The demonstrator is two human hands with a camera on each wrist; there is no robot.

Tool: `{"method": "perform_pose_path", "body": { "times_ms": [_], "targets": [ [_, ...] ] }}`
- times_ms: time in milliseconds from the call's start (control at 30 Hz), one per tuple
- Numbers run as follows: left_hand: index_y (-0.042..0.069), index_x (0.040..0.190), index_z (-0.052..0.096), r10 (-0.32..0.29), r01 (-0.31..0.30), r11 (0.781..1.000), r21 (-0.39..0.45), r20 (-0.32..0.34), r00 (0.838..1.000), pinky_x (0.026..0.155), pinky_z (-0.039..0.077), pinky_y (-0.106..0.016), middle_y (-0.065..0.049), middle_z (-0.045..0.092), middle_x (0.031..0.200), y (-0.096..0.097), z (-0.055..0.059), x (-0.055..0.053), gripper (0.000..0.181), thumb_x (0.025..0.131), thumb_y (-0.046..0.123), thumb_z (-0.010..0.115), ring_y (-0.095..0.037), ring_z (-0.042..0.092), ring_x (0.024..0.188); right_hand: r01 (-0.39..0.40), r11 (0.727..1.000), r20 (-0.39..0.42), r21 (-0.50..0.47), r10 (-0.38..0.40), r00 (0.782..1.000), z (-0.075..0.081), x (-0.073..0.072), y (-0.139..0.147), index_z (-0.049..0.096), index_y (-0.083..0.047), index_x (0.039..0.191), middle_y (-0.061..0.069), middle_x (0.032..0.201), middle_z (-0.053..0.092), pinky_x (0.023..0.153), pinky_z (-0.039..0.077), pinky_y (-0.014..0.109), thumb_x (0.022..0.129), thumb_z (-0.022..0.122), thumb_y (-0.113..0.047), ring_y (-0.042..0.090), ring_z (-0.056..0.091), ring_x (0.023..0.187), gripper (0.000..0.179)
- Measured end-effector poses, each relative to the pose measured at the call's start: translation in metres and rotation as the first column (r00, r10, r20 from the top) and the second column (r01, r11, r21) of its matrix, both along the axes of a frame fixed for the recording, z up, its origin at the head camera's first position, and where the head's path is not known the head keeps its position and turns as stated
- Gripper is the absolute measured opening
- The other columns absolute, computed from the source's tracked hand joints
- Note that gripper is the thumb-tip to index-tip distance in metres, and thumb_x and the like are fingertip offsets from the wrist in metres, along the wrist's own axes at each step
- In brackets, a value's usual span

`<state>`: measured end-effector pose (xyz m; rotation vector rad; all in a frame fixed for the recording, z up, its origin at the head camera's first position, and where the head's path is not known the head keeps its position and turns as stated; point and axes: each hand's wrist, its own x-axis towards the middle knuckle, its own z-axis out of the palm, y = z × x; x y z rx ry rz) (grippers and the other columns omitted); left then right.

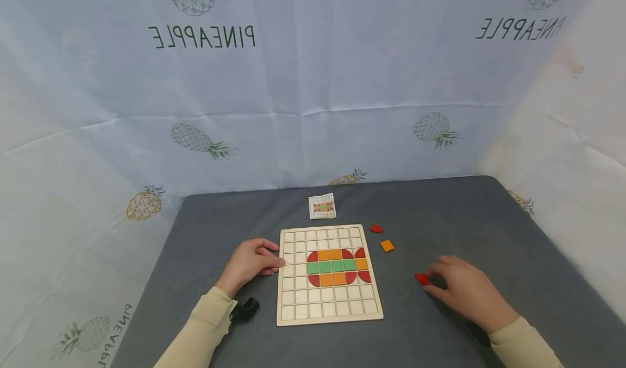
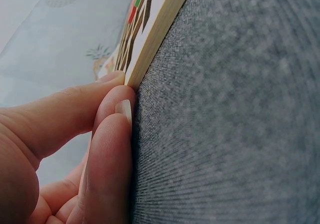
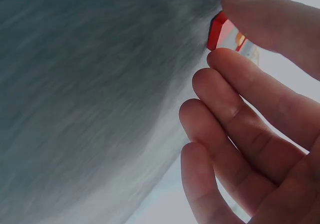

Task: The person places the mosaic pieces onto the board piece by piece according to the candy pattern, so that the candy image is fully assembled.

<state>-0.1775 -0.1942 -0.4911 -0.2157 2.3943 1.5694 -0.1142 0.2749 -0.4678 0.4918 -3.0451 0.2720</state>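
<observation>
A wooden grid board (image 1: 330, 308) lies on the table, with red, orange and green pieces (image 1: 332, 267) set in its middle rows. My left hand (image 1: 251, 263) is at the board's left edge; in the left wrist view its thumb and a fingertip pinch the board's rim (image 2: 155, 39). To the right of the board, low over the table, my right hand (image 1: 462, 289) pinches a red quarter-round piece (image 1: 421, 279) between thumb and index finger. The right wrist view shows that red piece (image 3: 216, 32) between the two tips, the other fingers loosely bent.
Beyond the board's top edge lies a small pattern card (image 1: 322, 206). A loose red piece (image 1: 376, 229) and an orange square (image 1: 387, 245) lie by the board's upper right. The dark grey table (image 1: 235, 216) meets a pineapple-print cloth (image 1: 303, 74) at the back and sides.
</observation>
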Motion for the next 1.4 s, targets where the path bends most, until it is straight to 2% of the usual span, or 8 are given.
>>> {"method": "perform_pose_path", "body": {
  "times_ms": [233,467,633,900,1033,1233,1400],
  "targets": [
    [0.01,0.114,0.071,-0.001,0.001,1.0,-0.006,0.0,1.0,0.067,0.063,-0.031,-0.006,0.076,0.085,0.0,0.001,0.002,0.047,0.075,0.023,0.093,-0.017,0.074,0.072,-0.057,0.998,-0.067,0.006,0.058,0.996,-0.001,-0.015,-0.026,0.072,-0.03,0.085,-0.013,0.085,0.061,0.065,0.054,0.029,0.076,0.09,-0.029,0.005,0.058,0.079,0.02],
    [0.01,0.115,0.071,-0.025,0.025,1.0,-0.004,-0.027,0.999,0.068,0.063,-0.032,-0.006,0.076,0.084,-0.001,0.0,0.002,0.046,0.076,0.023,0.092,-0.017,0.074,0.073,-0.097,0.995,-0.071,-0.008,0.097,0.993,0.0,-0.022,-0.039,0.073,-0.029,0.09,-0.014,0.088,0.061,0.067,0.055,0.029,0.077,0.09,-0.028,0.005,0.056,0.082,0.021],
    [0.01,0.115,0.07,-0.026,0.026,1.0,0.003,-0.026,0.999,0.068,0.063,-0.032,-0.006,0.076,0.083,0.0,0.0,0.002,0.045,0.076,0.021,0.091,-0.017,0.074,0.073,-0.107,0.994,-0.05,-0.006,0.106,0.993,0.0,-0.018,-0.034,0.074,-0.03,0.09,-0.015,0.088,0.06,0.066,0.054,0.028,0.076,0.091,-0.03,0.004,0.056,0.082,0.022],
    [0.01,0.114,0.071,-0.011,0.011,1.0,-0.001,-0.022,1.0,0.068,0.063,-0.032,-0.005,0.077,0.084,-0.001,0.001,0.002,0.043,0.077,0.019,0.091,-0.018,0.074,0.072,-0.104,0.994,0.084,-0.021,0.105,0.991,0.007,0.0,-0.021,0.072,-0.036,0.09,-0.019,0.09,0.058,0.065,0.053,0.025,0.074,0.091,-0.031,0.003,0.06,0.082,0.025],
    [0.01,0.114,0.071,-0.008,0.008,1.0,-0.002,-0.016,1.0,0.067,0.063,-0.032,-0.005,0.077,0.084,-0.002,0.001,0.002,0.043,0.077,0.019,0.091,-0.017,0.074,0.071,-0.124,0.992,0.108,-0.029,0.126,0.986,0.009,0.003,-0.021,0.072,-0.037,0.091,-0.02,0.091,0.058,0.065,0.052,0.024,0.073,0.092,-0.028,0.002,0.06,0.083,0.028],
    [0.01,0.114,0.071,-0.01,0.01,1.0,-0.001,-0.022,1.0,0.067,0.063,-0.032,-0.005,0.077,0.083,-0.002,0.001,0.001,0.043,0.076,0.02,0.091,-0.017,0.074,0.071,-0.131,0.991,0.052,-0.021,0.132,0.99,0.008,0.0,-0.025,0.072,-0.034,0.089,-0.019,0.089,0.059,0.063,0.052,0.025,0.074,0.091,-0.023,0.001,0.058,0.08,0.027],
    [0.011,0.113,0.071,-0.011,0.011,1.0,-0.003,-0.018,1.0,0.068,0.063,-0.032,-0.005,0.077,0.084,-0.002,0.0,0.001,0.044,0.076,0.022,0.092,-0.017,0.074,0.072,-0.134,0.991,0.0,-0.015,0.134,0.991,0.003,-0.011,-0.039,0.074,-0.03,0.092,-0.016,0.091,0.06,0.069,0.056,0.027,0.076,0.091,-0.028,0.003,0.058,0.085,0.023]
  ]
}}
